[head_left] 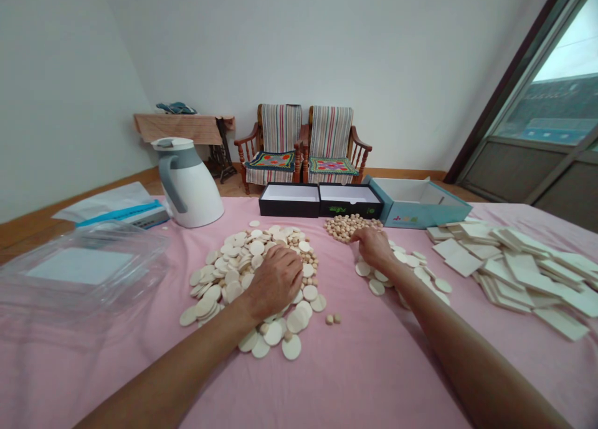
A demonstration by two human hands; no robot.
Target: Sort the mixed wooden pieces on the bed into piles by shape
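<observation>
My left hand rests on a wide heap of pale round wooden discs. Its fingers are curled down, and the fingertips are hidden among the discs and a few wooden beads. At the edge of a pile of small round wooden beads is my right hand, fingers bent and drawn together; what they hold, if anything, cannot be made out. Under and beside the right wrist lies a smaller group of discs. Two loose beads sit on the pink cloth between my forearms.
Behind the piles stand two black boxes and a light blue box. Rectangular pale boards are heaped at right. A white jug, a clear plastic container and a blue-edged packet are at left.
</observation>
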